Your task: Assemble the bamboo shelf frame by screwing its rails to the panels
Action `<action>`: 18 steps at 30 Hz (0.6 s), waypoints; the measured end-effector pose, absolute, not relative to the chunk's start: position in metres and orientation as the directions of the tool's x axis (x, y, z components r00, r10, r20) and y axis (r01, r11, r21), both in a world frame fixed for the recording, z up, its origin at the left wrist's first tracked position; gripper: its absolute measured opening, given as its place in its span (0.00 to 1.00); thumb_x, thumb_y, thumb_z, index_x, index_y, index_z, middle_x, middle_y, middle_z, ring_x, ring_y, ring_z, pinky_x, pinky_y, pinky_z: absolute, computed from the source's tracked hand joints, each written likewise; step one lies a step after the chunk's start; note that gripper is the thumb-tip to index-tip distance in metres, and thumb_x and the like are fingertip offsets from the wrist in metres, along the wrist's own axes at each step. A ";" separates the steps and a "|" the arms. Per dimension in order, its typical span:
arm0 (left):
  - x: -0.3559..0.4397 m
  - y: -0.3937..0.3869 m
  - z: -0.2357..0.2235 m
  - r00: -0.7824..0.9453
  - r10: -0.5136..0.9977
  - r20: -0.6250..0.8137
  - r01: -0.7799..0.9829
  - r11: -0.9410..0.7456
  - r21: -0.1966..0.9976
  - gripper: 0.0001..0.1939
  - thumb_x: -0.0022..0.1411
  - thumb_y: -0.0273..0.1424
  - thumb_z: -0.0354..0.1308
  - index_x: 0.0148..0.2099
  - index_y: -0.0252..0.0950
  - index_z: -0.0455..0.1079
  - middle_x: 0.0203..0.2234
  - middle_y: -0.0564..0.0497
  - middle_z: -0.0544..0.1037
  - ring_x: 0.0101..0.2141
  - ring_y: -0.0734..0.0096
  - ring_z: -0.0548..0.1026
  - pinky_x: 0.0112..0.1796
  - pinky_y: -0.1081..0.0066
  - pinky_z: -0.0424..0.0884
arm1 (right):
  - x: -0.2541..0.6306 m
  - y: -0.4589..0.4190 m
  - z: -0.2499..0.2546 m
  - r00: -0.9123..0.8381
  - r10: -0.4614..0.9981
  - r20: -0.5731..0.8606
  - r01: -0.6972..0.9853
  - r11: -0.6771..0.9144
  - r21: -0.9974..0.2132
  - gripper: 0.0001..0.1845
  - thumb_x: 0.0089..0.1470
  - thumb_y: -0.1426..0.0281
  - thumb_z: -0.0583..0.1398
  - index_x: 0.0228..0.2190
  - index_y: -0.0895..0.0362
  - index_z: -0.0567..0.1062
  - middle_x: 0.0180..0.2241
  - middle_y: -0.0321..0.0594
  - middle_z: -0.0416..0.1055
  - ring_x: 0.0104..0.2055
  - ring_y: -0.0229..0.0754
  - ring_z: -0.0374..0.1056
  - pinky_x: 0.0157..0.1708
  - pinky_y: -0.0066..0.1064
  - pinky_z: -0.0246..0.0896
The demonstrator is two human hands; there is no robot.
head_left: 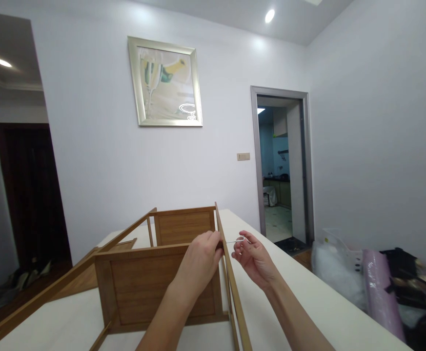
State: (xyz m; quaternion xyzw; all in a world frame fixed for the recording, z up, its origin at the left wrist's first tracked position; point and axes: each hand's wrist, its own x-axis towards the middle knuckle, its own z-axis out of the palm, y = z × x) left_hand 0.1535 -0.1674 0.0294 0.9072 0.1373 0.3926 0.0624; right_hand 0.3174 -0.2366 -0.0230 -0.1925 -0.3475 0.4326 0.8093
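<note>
A brown wooden shelf unit (139,287) lies on its side, its panels standing upright between long side rails. My left hand (201,258) is closed at the corner where the nearer panel meets the right rail (239,307); its fingertips are partly hidden behind the wood. On the outer side of that rail, my right hand (255,259) pinches the bent end of a thin silvery hex key (233,241). The key's long arm points left and its tip reaches the rail, level with my left fingers. Any screw at that spot is too small to make out.
The unit rests on a white tabletop (282,302). A loose-looking wooden panel (77,278) lies at the left. Beyond the table's right edge are a purple plastic-wrapped roll (379,287) and a clear plastic bag (333,268). A doorway (280,170) opens at the back right.
</note>
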 end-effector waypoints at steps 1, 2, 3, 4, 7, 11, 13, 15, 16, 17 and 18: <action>0.153 -0.168 0.030 0.655 0.296 0.695 0.200 -0.955 0.219 0.07 0.61 0.20 0.53 0.36 0.38 0.65 0.33 0.51 0.74 0.36 0.66 0.73 0.38 0.67 0.68 | 0.318 -0.235 -0.024 0.392 0.830 0.396 -0.560 0.557 -0.613 0.19 0.40 0.70 0.74 0.36 0.55 0.77 0.26 0.33 0.74 0.27 0.33 0.68 0.32 0.27 0.67; 0.153 -0.168 0.030 0.656 0.294 0.695 0.199 -0.956 0.217 0.07 0.61 0.20 0.53 0.36 0.38 0.65 0.33 0.51 0.74 0.36 0.66 0.73 0.38 0.67 0.68 | 0.318 -0.235 -0.025 0.400 0.827 0.395 -0.555 0.562 -0.614 0.19 0.39 0.70 0.74 0.35 0.56 0.77 0.25 0.32 0.74 0.27 0.32 0.67 0.32 0.27 0.67; 0.153 -0.169 0.031 0.657 0.293 0.694 0.199 -0.956 0.215 0.07 0.61 0.20 0.53 0.36 0.38 0.65 0.32 0.51 0.74 0.35 0.65 0.73 0.38 0.67 0.68 | 0.319 -0.234 -0.025 0.408 0.824 0.393 -0.550 0.566 -0.615 0.19 0.38 0.69 0.75 0.35 0.56 0.77 0.25 0.32 0.73 0.27 0.32 0.67 0.32 0.27 0.67; 0.153 -0.169 0.031 0.658 0.292 0.693 0.199 -0.956 0.214 0.07 0.61 0.20 0.53 0.36 0.38 0.65 0.32 0.51 0.74 0.35 0.65 0.73 0.38 0.67 0.68 | 0.319 -0.234 -0.026 0.416 0.822 0.389 -0.546 0.568 -0.616 0.20 0.37 0.69 0.75 0.34 0.56 0.77 0.25 0.31 0.73 0.27 0.32 0.66 0.31 0.27 0.67; 0.153 -0.171 0.032 0.660 0.296 0.690 0.199 -0.955 0.220 0.08 0.61 0.20 0.53 0.36 0.39 0.65 0.33 0.51 0.74 0.36 0.65 0.73 0.38 0.67 0.68 | 0.320 -0.234 -0.026 0.426 0.821 0.381 -0.535 0.568 -0.626 0.19 0.37 0.69 0.75 0.33 0.57 0.78 0.24 0.30 0.71 0.26 0.32 0.65 0.32 0.27 0.67; 0.153 -0.170 0.033 0.660 0.298 0.689 0.200 -0.954 0.222 0.08 0.61 0.20 0.52 0.37 0.39 0.65 0.33 0.51 0.75 0.36 0.65 0.73 0.39 0.67 0.69 | 0.320 -0.234 -0.027 0.432 0.819 0.378 -0.528 0.569 -0.630 0.18 0.38 0.68 0.75 0.33 0.57 0.78 0.24 0.30 0.70 0.26 0.31 0.64 0.32 0.27 0.67; 0.153 -0.170 0.032 0.662 0.295 0.689 0.199 -0.955 0.218 0.08 0.61 0.20 0.52 0.36 0.39 0.65 0.33 0.51 0.75 0.36 0.65 0.73 0.39 0.67 0.69 | 0.321 -0.234 -0.028 0.434 0.818 0.376 -0.531 0.570 -0.627 0.18 0.40 0.69 0.74 0.34 0.57 0.78 0.25 0.30 0.70 0.27 0.32 0.65 0.32 0.27 0.67; 0.153 -0.170 0.032 0.663 0.292 0.689 0.199 -0.956 0.214 0.08 0.61 0.20 0.52 0.36 0.39 0.65 0.33 0.51 0.75 0.36 0.65 0.73 0.39 0.67 0.69 | 0.321 -0.233 -0.029 0.421 0.825 0.378 -0.543 0.562 -0.624 0.17 0.41 0.70 0.73 0.35 0.57 0.78 0.26 0.31 0.71 0.29 0.33 0.67 0.33 0.28 0.67; 0.153 -0.170 0.032 0.663 0.292 0.689 0.200 -0.956 0.212 0.08 0.61 0.20 0.52 0.36 0.39 0.65 0.33 0.51 0.75 0.36 0.65 0.73 0.39 0.67 0.69 | 0.321 -0.234 -0.028 0.411 0.829 0.379 -0.553 0.557 -0.620 0.17 0.42 0.70 0.73 0.36 0.57 0.78 0.27 0.32 0.72 0.30 0.33 0.67 0.34 0.28 0.67; 0.153 -0.170 0.032 0.665 0.291 0.688 0.201 -0.957 0.211 0.08 0.61 0.20 0.52 0.37 0.39 0.65 0.33 0.50 0.75 0.36 0.65 0.73 0.38 0.67 0.69 | 0.321 -0.235 -0.028 0.400 0.834 0.379 -0.565 0.550 -0.615 0.16 0.42 0.70 0.73 0.36 0.57 0.78 0.29 0.33 0.73 0.31 0.33 0.68 0.35 0.29 0.67; 0.153 -0.170 0.032 0.666 0.290 0.687 0.202 -0.957 0.209 0.08 0.61 0.20 0.52 0.37 0.39 0.65 0.33 0.50 0.75 0.36 0.65 0.73 0.39 0.66 0.69 | 0.320 -0.236 -0.027 0.391 0.838 0.379 -0.577 0.545 -0.608 0.16 0.43 0.71 0.73 0.36 0.56 0.78 0.30 0.33 0.74 0.31 0.33 0.69 0.35 0.29 0.68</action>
